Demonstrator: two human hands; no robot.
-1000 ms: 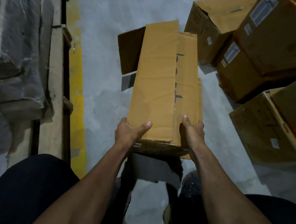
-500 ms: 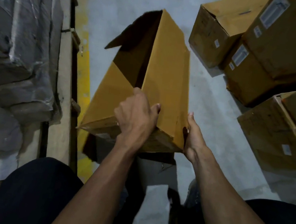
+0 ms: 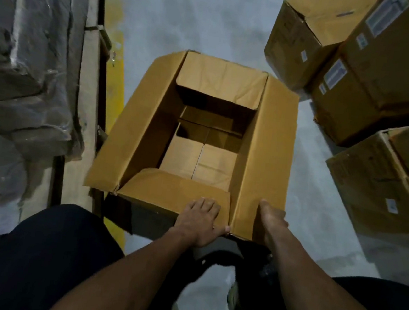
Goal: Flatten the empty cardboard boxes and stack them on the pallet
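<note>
Yellow floor line (image 3: 113,53) runs along grey concrete floor (image 3: 199,12) at left edge; plastic-wrapped dark bundles (image 3: 30,63) just beside it.

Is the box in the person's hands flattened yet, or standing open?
Standing open. The box shows its four top flaps spread outward and its bottom flaps inside. The left hand presses the near flap; the right hand grips the right flap.

An open cardboard box (image 3: 195,139) is sitting on the grey floor (image 3: 192,11). The left hand (image 3: 199,220) is lying flat on its near flap; the right hand (image 3: 271,218) is gripping the right flap's corner.
</note>
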